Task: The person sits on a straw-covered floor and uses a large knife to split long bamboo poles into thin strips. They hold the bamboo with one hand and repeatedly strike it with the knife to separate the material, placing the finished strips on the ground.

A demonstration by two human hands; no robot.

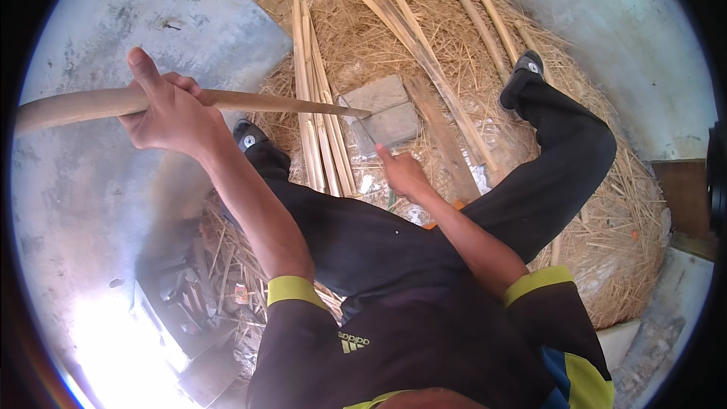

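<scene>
My left hand (pixel 174 115) is closed around a long, slightly curved bamboo strip (pixel 261 101), its thumb pointing up along the far side. The strip runs from the left rim toward the middle and narrows to a tip over two grey blocks (pixel 399 123) on the ground. My right hand (pixel 407 176) is closed around the handle of a knife, which the fingers mostly hide. Its thin blade (pixel 368 133) reaches up to the strip's tip at the blocks and seems to touch it.
Several split bamboo strips (pixel 309 98) lie left of the blocks, with longer pieces (pixel 424 53) to the right. Straw and shavings (pixel 333 23) cover the floor between pale walls (pixel 166 23). My legs (pixel 560 159) spread around the work spot. Scraps (pixel 201 295) lie at lower left.
</scene>
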